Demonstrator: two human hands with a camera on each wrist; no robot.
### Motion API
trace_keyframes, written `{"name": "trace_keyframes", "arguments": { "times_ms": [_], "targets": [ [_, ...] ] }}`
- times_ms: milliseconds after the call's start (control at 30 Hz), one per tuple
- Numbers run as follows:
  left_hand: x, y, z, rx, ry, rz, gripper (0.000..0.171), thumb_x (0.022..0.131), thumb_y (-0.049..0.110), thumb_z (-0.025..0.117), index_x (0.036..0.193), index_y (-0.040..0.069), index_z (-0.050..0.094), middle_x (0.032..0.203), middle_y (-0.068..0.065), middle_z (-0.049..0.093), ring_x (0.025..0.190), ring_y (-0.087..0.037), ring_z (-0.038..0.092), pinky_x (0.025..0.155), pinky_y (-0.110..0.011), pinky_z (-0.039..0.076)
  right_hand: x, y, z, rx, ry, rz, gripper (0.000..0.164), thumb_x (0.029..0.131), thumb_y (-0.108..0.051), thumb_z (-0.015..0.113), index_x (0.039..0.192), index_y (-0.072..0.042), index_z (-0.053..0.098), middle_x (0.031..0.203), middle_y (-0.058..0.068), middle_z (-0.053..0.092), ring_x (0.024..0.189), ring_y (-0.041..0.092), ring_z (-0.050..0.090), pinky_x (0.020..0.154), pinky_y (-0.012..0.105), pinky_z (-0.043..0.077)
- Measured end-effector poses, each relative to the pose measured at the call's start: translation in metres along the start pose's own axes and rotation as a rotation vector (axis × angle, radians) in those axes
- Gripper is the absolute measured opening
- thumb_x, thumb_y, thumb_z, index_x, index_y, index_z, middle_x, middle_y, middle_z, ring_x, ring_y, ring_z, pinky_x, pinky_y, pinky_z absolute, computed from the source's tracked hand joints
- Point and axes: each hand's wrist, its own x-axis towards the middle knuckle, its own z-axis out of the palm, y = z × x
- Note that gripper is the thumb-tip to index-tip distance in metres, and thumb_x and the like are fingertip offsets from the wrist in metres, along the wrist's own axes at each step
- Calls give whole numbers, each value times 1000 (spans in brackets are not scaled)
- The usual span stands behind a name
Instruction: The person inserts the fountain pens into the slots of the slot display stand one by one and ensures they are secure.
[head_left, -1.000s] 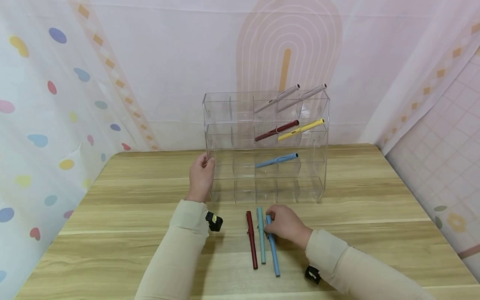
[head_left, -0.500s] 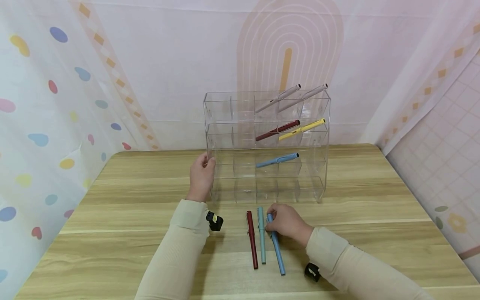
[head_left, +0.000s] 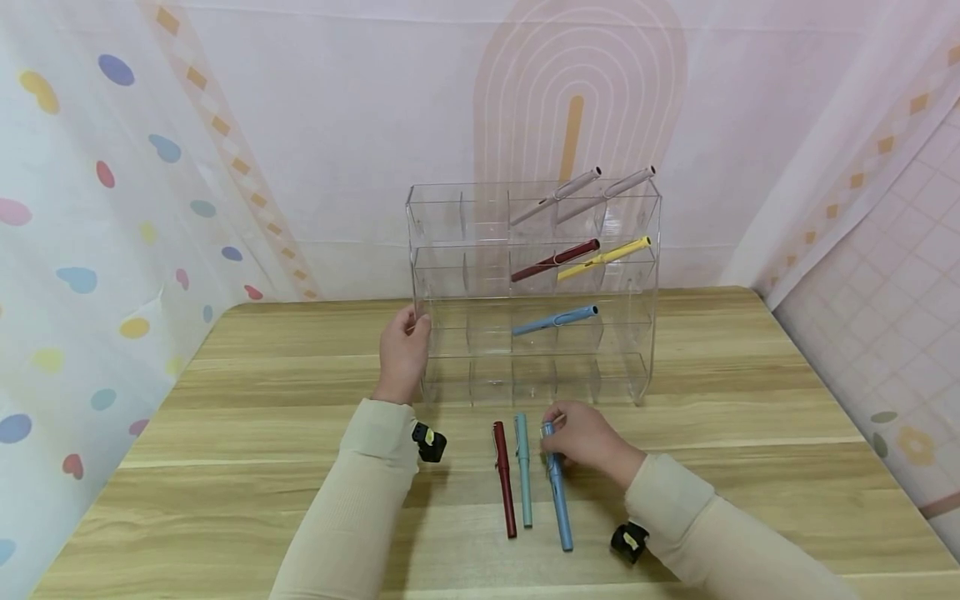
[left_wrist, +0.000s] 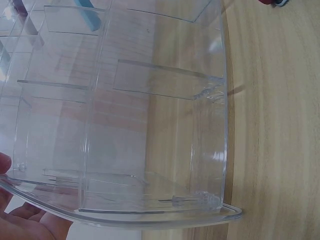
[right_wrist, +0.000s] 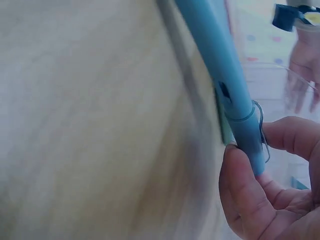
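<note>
My left hand grips the left side panel of a clear acrylic pen rack, thumb in front and fingers behind it. In the right wrist view, my right hand pinches a blue pen by its clip end, between thumb and fingers. That pen slants up off the table there, its far end out of view. Left of it, a teal pen and a dark red pen lie side by side on the table, in front of the rack.
The rack's top tier bears two pale pens. Below them lean a dark red pen and a yellow pen, with a blue pen on the third tier. A patterned curtain hangs behind the wooden table.
My right hand has shifted a little to the right and away from me, moving the blue pen apart from the teal one. My left hand keeps its grip on the rack.
</note>
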Motion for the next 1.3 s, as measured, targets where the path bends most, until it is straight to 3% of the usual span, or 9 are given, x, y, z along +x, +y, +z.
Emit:
{"name": "trace_keyframes", "arguments": {
  "times_ms": [333,733,900,1133,1300],
  "targets": [
    [-1,0,0,1,9,5,33,102,21,45,127,3,56,130,-16,56,127,-30,47,103,-48,39,-6,-4,-26,95,25,-25,30,84,-2,64,111,6,56,86,10,57,66,19,57,60,35,53],
    [-1,0,2,9,13,18,30,102,20,44,123,2,57,128,-16,57,125,-30,48,102,-48,39,-12,-12,-57,278,122,-37,34,89,1,59,120,8,47,94,11,47,77,17,55,74,43,56],
    [0,-1,2,6,11,21,31,102,20,44,124,2,56,128,-17,56,125,-30,48,103,-48,39,-15,-16,-70,294,183,-39,36,91,-1,59,123,8,45,98,10,46,79,15,55,77,39,56],
    [0,0,2,6,16,1,31,102,21,44,125,3,56,129,-15,56,126,-29,48,103,-47,39,-23,-22,-90,364,318,-99,34,91,-2,60,119,7,44,97,7,47,75,5,58,70,25,56],
    [0,0,2,6,14,-6,30,102,20,44,124,3,56,130,-14,56,126,-29,47,103,-48,39,-26,-23,-104,437,420,-121,27,91,0,59,114,3,45,93,3,47,72,3,59,68,23,56]
  ]
}}
